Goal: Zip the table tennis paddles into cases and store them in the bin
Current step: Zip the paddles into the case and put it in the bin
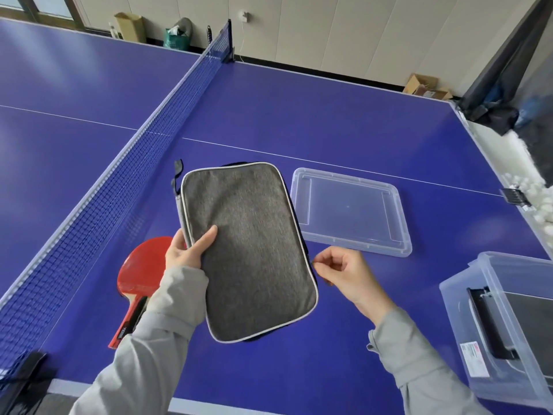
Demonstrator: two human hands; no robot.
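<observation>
A grey fabric paddle case (248, 250) with pale piping is held above the blue table, tilted. My left hand (187, 250) grips its left edge, thumb on top. My right hand (344, 272) pinches something small at the case's right edge, likely the zipper pull. A red paddle (140, 274) lies on the table under my left wrist, its handle pointing toward me. The clear plastic bin (508, 330) stands at the right table edge with a dark case inside.
The bin's clear lid (350, 211) lies flat on the table beyond my right hand. The net (125, 187) runs along the left. White balls (535, 190) lie in a trough past the table's right end. Boxes and bags line the far wall.
</observation>
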